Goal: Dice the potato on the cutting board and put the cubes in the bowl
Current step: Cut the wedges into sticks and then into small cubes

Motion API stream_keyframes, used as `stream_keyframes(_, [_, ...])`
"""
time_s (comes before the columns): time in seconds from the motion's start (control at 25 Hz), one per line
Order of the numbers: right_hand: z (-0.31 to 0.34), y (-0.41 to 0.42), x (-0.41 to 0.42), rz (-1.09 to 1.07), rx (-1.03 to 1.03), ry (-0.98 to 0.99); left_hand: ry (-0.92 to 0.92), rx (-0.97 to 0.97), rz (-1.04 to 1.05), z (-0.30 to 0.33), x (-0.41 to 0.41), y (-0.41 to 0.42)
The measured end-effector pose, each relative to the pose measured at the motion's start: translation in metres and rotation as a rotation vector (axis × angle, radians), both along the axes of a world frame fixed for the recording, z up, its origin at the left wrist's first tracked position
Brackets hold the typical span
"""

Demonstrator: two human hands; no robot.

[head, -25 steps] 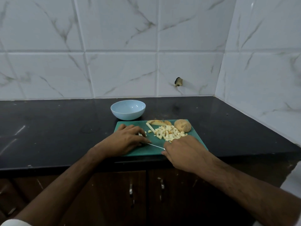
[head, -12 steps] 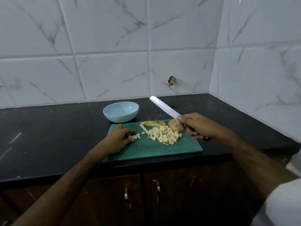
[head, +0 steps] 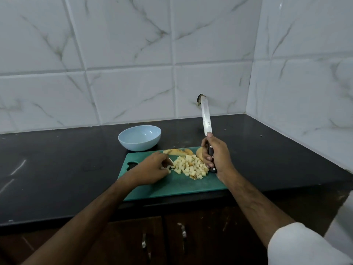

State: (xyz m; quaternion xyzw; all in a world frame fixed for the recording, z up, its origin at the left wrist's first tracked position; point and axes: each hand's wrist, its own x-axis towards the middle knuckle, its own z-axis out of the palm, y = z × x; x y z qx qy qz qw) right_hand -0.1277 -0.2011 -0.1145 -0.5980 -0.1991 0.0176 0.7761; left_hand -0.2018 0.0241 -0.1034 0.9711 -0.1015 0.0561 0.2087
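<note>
The pale blue bowl [head: 139,137] sits on the black desk [head: 57,169] just behind the cutting board, round and smooth, with nothing visible inside it. The green cutting board [head: 172,186], with a handle cutout at its left end, carries a heap of pale potato cubes [head: 191,167] near its middle. At its far edge lie curved potato peel strips [head: 176,151] and an uncut potato piece [head: 199,153], partly hidden by the right hand. The left hand [head: 150,169] rests on the board with fingers curled over a few small potato bits at the left side of the heap. The right hand [head: 216,155] grips the dark handle of a kitchen knife [head: 206,117], whose blade points up and away. White marble-veined tiles line the wall [head: 124,54] behind and at right; brown cabinet doors [head: 162,241] with metal handles stand below the desk.
</note>
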Motion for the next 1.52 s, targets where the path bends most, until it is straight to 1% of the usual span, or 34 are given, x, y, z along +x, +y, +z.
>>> stream_keyframes(0.12, [-0.001, 0.0, -0.001, 0.028, 0.012, -0.041, -0.023, -0.244, -0.028, -0.002, 0.001, -0.002])
stream_keyframes(0.16, [-0.001, 0.001, -0.001, 0.035, 0.012, -0.046, -0.06, -0.307, -0.018, -0.002, 0.003, -0.002])
stream_keyframes(0.2, [-0.002, 0.001, -0.001, 0.038, 0.016, -0.047, -0.103, -0.316, -0.02, -0.002, 0.007, 0.0])
stream_keyframes(0.24, [-0.001, 0.001, -0.001, 0.037, 0.022, -0.05, -0.141, -0.253, -0.025, -0.002, 0.012, 0.003])
stream_keyframes(0.36, [-0.001, 0.0, -0.001, 0.043, 0.045, -0.057, -0.222, 0.158, -0.025, -0.003, 0.024, 0.015])
stream_keyframes(0.4, [-0.002, 0.0, 0.0, 0.049, 0.046, -0.058, -0.248, 0.256, -0.027, -0.004, 0.027, 0.02])
stream_keyframes(0.44, [-0.003, 0.0, 0.0, 0.054, 0.043, -0.063, -0.273, 0.307, -0.023, -0.006, 0.029, 0.023])
stream_keyframes(0.68, [0.0, 0.002, -0.004, 0.072, 0.035, -0.103, -0.455, 0.478, 0.037, -0.015, 0.026, 0.034])
stream_keyframes(0.84, [-0.002, 0.002, -0.003, 0.054, -0.026, -0.135, -0.517, 0.439, 0.124, -0.017, 0.013, 0.039])
stream_keyframes(0.92, [-0.002, 0.003, -0.004, 0.025, -0.101, -0.181, -0.505, 0.402, 0.147, -0.023, 0.007, 0.042])
stream_keyframes(1.0, [-0.002, 0.007, -0.007, -0.047, -0.164, -0.245, -0.469, 0.332, 0.151, -0.029, 0.001, 0.047])
stream_keyframes(1.08, [-0.002, 0.01, -0.012, -0.165, -0.285, -0.323, -0.424, 0.26, 0.148, -0.032, -0.006, 0.051])
stream_keyframes(1.16, [0.005, 0.011, -0.02, -0.234, -0.503, -0.384, -0.401, 0.23, 0.129, -0.033, -0.012, 0.054])
stream_keyframes(1.2, [0.011, 0.01, -0.025, -0.218, -0.661, -0.42, -0.396, 0.22, 0.121, -0.032, -0.015, 0.055])
stream_keyframes(1.32, [0.033, 0.009, -0.049, -0.098, -1.263, -0.574, -0.38, 0.196, 0.137, -0.031, -0.022, 0.056])
stream_keyframes(1.36, [0.038, 0.01, -0.057, -0.071, -1.415, -0.628, -0.371, 0.167, 0.15, -0.029, -0.025, 0.057])
stream_keyframes(1.44, [0.048, 0.005, -0.072, -0.081, -1.554, -0.699, -0.369, 0.127, 0.185, -0.027, -0.025, 0.054])
stream_keyframes(1.52, [0.05, -0.002, -0.082, -0.063, -1.612, -0.719, -0.366, 0.097, 0.221, -0.025, -0.028, 0.052])
